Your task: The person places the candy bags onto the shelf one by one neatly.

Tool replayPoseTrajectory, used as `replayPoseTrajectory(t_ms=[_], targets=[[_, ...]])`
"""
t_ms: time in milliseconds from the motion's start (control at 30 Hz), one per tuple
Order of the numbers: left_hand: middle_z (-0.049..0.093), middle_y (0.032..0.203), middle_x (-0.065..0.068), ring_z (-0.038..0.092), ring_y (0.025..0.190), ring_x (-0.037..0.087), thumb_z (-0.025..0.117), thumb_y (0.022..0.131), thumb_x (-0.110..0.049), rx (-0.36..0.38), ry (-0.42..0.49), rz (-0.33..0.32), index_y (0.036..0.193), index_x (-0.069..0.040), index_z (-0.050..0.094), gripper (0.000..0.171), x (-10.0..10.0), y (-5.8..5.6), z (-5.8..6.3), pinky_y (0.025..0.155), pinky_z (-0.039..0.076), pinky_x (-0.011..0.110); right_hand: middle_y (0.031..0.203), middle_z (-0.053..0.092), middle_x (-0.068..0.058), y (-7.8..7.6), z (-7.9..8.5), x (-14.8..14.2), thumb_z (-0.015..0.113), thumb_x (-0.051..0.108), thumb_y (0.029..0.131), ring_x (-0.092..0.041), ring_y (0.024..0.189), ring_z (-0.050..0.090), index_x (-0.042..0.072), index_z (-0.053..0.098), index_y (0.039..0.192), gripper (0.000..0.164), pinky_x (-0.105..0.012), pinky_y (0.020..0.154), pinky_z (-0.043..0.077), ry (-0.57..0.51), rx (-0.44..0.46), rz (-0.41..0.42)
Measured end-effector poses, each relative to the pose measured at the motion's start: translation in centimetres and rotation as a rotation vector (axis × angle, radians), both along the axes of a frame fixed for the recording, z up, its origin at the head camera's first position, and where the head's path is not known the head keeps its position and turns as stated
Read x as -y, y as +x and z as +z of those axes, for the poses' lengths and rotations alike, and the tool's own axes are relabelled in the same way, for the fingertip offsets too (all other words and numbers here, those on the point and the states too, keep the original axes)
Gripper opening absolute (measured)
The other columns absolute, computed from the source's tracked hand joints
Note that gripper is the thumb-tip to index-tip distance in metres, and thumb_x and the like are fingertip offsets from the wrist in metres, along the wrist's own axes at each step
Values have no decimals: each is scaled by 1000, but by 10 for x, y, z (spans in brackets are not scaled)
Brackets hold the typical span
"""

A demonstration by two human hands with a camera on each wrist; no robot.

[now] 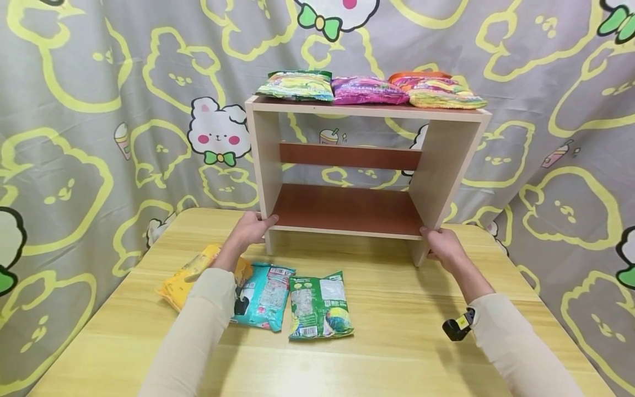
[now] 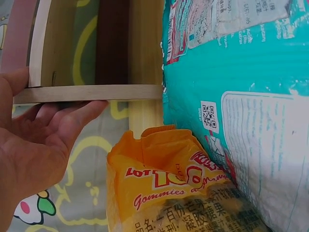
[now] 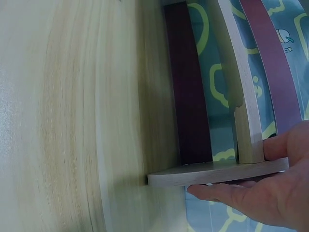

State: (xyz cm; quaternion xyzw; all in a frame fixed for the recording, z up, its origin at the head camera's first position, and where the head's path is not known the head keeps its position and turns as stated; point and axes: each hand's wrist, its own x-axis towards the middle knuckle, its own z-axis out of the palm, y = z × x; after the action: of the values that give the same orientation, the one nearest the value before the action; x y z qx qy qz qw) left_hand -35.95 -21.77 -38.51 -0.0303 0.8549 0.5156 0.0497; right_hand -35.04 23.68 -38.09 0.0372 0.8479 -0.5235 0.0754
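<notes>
A: What print can be read?

B: The yellow gummy bag [image 2: 169, 169] says the most: a word beginning "LOT", then "100", "Gummies", and the Chinese 凝胶糖果. The teal bag [image 1: 263, 300] carries a QR code and dense small type; the green bag [image 1: 319, 309] shows a barcode at its lower edge. Lettering on the green-yellow pack [image 1: 297, 88], the purple pack [image 1: 368, 91] and the orange-and-yellow pack [image 1: 446, 100] is too small to make out.

A: Those three lie on top of the wooden shelf unit [image 1: 349, 156]. Where is that?

B: At the far part of the counter [image 1: 392, 358], near the patterned curtain [image 1: 168, 110]. Whether its feet bear fully on the wood cannot be told.

A: And the person's hands?

B: The left hand [image 1: 253, 227] grips the left side panel beside the lower board, thumb in front, fingers outside. The right hand [image 1: 443, 244] grasps the right panel likewise.

A: Any room around it?

B: The yellow bag lies near the counter's left edge, touching the teal one. Right of the green bag, a broad stretch of wood runs under the right forearm to the counter's right edge.
</notes>
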Motion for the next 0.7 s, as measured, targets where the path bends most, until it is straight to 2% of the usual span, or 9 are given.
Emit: replayPoseTrajectory(t_ms=[200,500,600,700], targets=[[50,147,24,51,136,40,54,104,-37,-10,6,0,146,5,46,60,0,0,-1,106,50,51,154,33,-38,0,-1,2,32,34,108,-48,141,40,-19,26,150,68,-55,111,45,15,-19,-22],[52,145,25,54,132,39,53,105,-36,-26,2,12,144,6,48,57,-1,2,-2,104,52,50,150,40,-36,3,1,2,34,38,107,-47,138,45,-16,37,147,68,-49,104,52,112,-40,-43],[55,142,25,56,129,40,52,105,-36,-50,-30,14,141,5,51,55,-3,3,-1,103,53,50,151,39,-36,4,2,1,34,40,108,-47,139,44,-16,37,147,68,-49,104,51,116,-37,-26],[59,137,26,60,124,40,51,105,-36,-97,-109,9,137,5,56,52,-5,4,0,99,54,49,152,38,-36,5,2,0,32,40,108,-47,140,42,-16,36,147,68,-50,106,50,118,-32,-6]])
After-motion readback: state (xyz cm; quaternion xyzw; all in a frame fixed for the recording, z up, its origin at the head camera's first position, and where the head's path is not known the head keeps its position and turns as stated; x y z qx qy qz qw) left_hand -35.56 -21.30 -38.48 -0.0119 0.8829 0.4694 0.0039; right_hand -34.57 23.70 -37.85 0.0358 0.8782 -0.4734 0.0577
